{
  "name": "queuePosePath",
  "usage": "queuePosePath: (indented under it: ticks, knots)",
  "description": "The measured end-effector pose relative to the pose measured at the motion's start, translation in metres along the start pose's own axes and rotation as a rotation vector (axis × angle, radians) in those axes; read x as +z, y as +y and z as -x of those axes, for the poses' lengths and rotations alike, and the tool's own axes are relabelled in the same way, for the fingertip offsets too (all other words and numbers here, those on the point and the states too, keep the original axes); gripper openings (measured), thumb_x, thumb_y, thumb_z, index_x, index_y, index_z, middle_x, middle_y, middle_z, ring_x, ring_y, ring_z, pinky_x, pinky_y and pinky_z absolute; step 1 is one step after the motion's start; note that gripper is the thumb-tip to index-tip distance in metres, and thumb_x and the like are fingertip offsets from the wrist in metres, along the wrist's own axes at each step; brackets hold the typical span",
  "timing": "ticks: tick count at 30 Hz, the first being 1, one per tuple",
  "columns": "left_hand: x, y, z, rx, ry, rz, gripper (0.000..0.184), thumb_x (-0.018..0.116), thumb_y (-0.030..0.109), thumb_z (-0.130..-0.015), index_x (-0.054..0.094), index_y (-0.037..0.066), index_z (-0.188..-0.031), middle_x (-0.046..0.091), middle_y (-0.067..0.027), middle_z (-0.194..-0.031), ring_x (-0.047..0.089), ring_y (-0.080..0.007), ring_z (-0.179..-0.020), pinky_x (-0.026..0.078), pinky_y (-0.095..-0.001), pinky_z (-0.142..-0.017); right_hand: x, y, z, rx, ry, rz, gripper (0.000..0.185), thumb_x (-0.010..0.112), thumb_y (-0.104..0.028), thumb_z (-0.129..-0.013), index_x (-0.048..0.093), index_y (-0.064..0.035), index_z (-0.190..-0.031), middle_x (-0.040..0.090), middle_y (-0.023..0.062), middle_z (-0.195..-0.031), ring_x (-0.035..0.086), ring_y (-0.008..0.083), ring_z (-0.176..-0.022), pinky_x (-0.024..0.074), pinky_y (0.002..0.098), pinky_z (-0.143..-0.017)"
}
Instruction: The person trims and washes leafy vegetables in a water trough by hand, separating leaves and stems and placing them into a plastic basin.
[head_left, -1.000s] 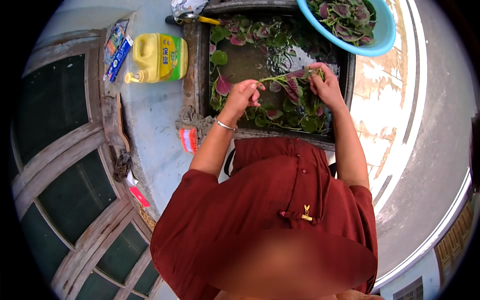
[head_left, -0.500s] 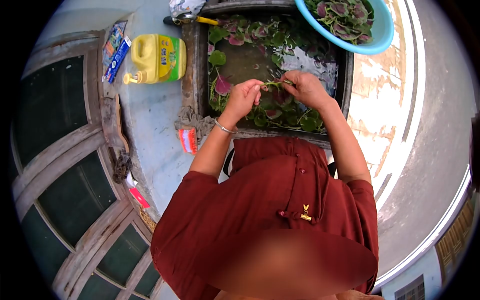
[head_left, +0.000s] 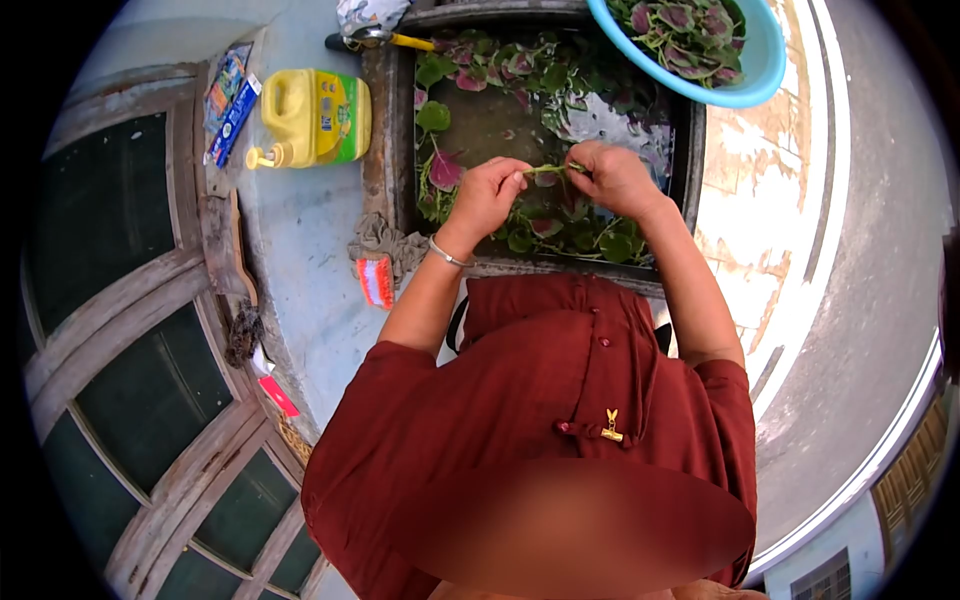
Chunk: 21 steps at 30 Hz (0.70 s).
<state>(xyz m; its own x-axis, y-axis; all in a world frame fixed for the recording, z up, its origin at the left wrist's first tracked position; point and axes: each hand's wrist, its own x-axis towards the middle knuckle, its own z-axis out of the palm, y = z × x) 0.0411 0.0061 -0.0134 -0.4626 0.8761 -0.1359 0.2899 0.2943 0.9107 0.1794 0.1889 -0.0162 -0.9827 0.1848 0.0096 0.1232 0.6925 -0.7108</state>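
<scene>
Over the water-filled sink, a green leafy stem [head_left: 545, 169] stretches between my two hands. My left hand [head_left: 490, 192] pinches its left end between thumb and fingers. The right end is in the closed fingers of my right hand [head_left: 615, 178], and some leaves hang below that hand. Red and green leafy greens [head_left: 545, 228] float in the dark-rimmed sink [head_left: 690, 180], mostly along its edges. A light blue basin [head_left: 735, 97] at the upper right holds more of the same greens [head_left: 690, 40].
Left of the sink are a yellow jug [head_left: 310, 115], an orange-and-white scrub brush [head_left: 376, 282] and a grey rag [head_left: 385, 243]. A yellow-handled tool [head_left: 410, 41] lies at the sink's back left corner. Wooden window frames [head_left: 150, 330] stand far left, a road [head_left: 880, 200] right.
My hands have shifted very slightly, and the stem between them looks a little straighter. The surroundings look the same.
</scene>
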Motion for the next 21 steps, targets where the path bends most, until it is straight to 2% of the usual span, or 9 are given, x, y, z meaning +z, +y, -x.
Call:
queuePosePath:
  ticks: [2,5,7,10,13,14,16,17,21]
  knots:
    - [-0.001,0.005,-0.001,0.188,0.03,-0.195,0.018,0.053,0.014,-0.088,0.06,0.001,-0.098,0.057,-0.0055,-0.065,0.054,-0.0147,-0.055,0.043,-0.0262,-0.054,0.004,-0.001,0.001,-0.005,-0.001,0.032,0.013,0.06,-0.015,-0.075,0.053,-0.0065,-0.082,0.059,0.0104,-0.084,0.059,0.0315,-0.079,0.047,0.0416,-0.063]
    - [-0.001,0.023,-0.005,0.106,-0.117,-0.373,0.017,0.055,0.016,-0.085,0.06,0.003,-0.095,0.058,-0.0086,-0.063,0.057,-0.0235,-0.056,0.044,-0.0311,-0.056,0.01,-0.009,0.001,-0.016,0.002,0.062,0.015,0.06,-0.015,-0.074,0.051,-0.0065,-0.082,0.058,0.0112,-0.084,0.059,0.0318,-0.078,0.0469,0.0419,-0.062]
    - [0.006,0.032,-0.009,-0.145,-0.24,-0.314,0.016,0.052,0.017,-0.087,0.059,0.004,-0.09,0.058,-0.0078,-0.059,0.057,-0.0255,-0.055,0.044,-0.0334,-0.055,0.014,-0.014,0.0,-0.019,0.006,0.061,0.015,0.06,-0.015,-0.073,0.051,-0.0067,-0.082,0.058,0.0114,-0.084,0.059,0.032,-0.077,0.047,0.0419,-0.062]
    - [0.017,0.026,-0.008,-0.007,-0.166,-0.449,0.014,0.049,0.015,-0.088,0.057,0.004,-0.086,0.058,-0.0062,-0.056,0.057,-0.025,-0.053,0.044,-0.0344,-0.054,0.019,-0.011,0.001,0.087,0.143,0.001,0.015,0.06,-0.015,-0.072,0.051,-0.0058,-0.079,0.058,0.0136,-0.078,0.059,0.0338,-0.073,0.0463,0.043,-0.06]
    - [0.019,0.027,-0.007,-0.103,-0.098,-0.344,0.016,0.047,0.016,-0.088,0.057,0.004,-0.084,0.059,-0.0093,-0.058,0.06,-0.0291,-0.059,0.046,-0.0385,-0.058,0.021,0.012,0.003,0.432,0.428,-0.195,0.017,0.057,-0.019,-0.075,0.054,-0.0034,-0.079,0.057,0.019,-0.071,0.057,0.0367,-0.065,0.0437,0.0434,-0.056]
    - [0.018,0.023,-0.006,-0.104,-0.098,-0.348,0.016,0.047,0.016,-0.088,0.057,0.004,-0.084,0.059,-0.0093,-0.058,0.06,-0.0291,-0.059,0.046,-0.0385,-0.058,0.017,0.019,0.007,0.526,0.363,-0.319,0.017,0.055,-0.02,-0.079,0.054,-0.003,-0.084,0.057,0.017,-0.068,0.056,0.0316,-0.06,0.0431,0.0382,-0.056]
    - [0.018,0.014,-0.003,-0.158,-0.025,-0.103,0.019,0.042,0.014,-0.093,0.054,0.002,-0.085,0.057,-0.0056,-0.056,0.055,-0.0152,-0.05,0.042,-0.0291,-0.051,0.012,0.032,0.015,0.497,0.334,-0.524,0.017,0.052,-0.02,-0.084,0.052,-0.0026,-0.085,0.054,0.012,-0.064,0.051,0.0225,-0.057,0.0416,0.0333,-0.057]
    - [0.018,0.011,-0.002,-0.158,-0.026,-0.101,0.019,0.042,0.014,-0.093,0.054,0.002,-0.085,0.057,-0.0056,-0.056,0.055,-0.0152,-0.05,0.042,-0.0291,-0.051,0.014,0.037,0.019,0.392,0.406,-0.522,0.016,0.048,-0.019,-0.088,0.051,-0.003,-0.085,0.052,0.0073,-0.062,0.048,0.0165,-0.059,0.041,0.0308,-0.059]
    - [0.017,0.008,-0.002,-0.156,-0.027,-0.026,0.022,0.038,0.015,-0.095,0.052,0.0,-0.087,0.057,-0.0049,-0.057,0.053,-0.0101,-0.051,0.042,-0.0244,-0.051,0.012,0.034,0.019,0.316,0.475,-0.577,0.013,0.048,-0.015,-0.089,0.051,-0.0032,-0.084,0.053,0.0059,-0.064,0.048,0.0148,-0.059,0.0408,0.0296,-0.057]
